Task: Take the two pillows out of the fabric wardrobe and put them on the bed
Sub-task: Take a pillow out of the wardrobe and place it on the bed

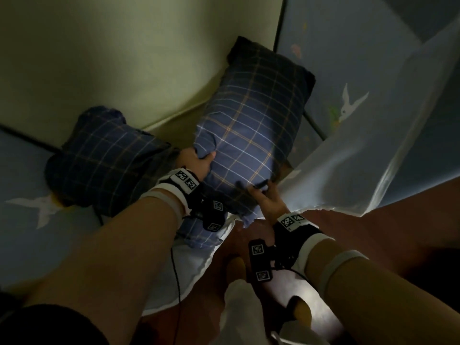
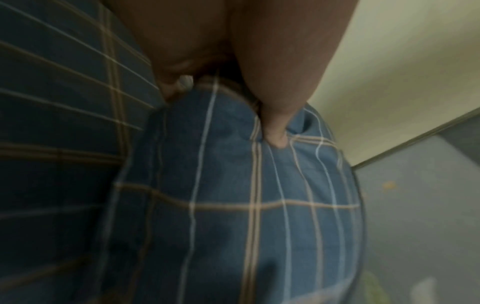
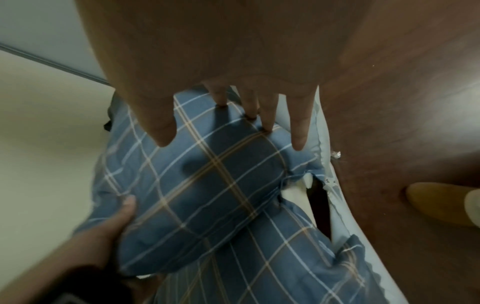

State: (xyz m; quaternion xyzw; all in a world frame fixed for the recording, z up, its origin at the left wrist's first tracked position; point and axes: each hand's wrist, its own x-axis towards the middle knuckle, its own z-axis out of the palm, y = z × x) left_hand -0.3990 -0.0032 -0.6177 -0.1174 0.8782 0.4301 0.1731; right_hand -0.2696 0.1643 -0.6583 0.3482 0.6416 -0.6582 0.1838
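Note:
Two dark blue plaid pillows lie inside the fabric wardrobe. The left pillow (image 1: 104,158) sits low against the back wall. The right pillow (image 1: 251,125) leans up into the corner. My left hand (image 1: 196,163) grips the right pillow's near left edge; in the left wrist view its thumb (image 2: 275,135) digs into the right pillow (image 2: 233,205), and the left pillow (image 2: 57,102) lies beside it. My right hand (image 1: 261,192) is at that pillow's near right corner. In the right wrist view its straight, spread fingertips (image 3: 298,142) touch the right pillow (image 3: 207,185).
The wardrobe has a pale yellow-green back wall (image 1: 112,58), a blue side wall with a bird print (image 1: 348,103) and a dark frame pole (image 1: 280,23). A translucent front flap (image 1: 373,158) hangs to the right. Reddish-brown floor (image 1: 373,232) and my feet (image 1: 239,267) are below.

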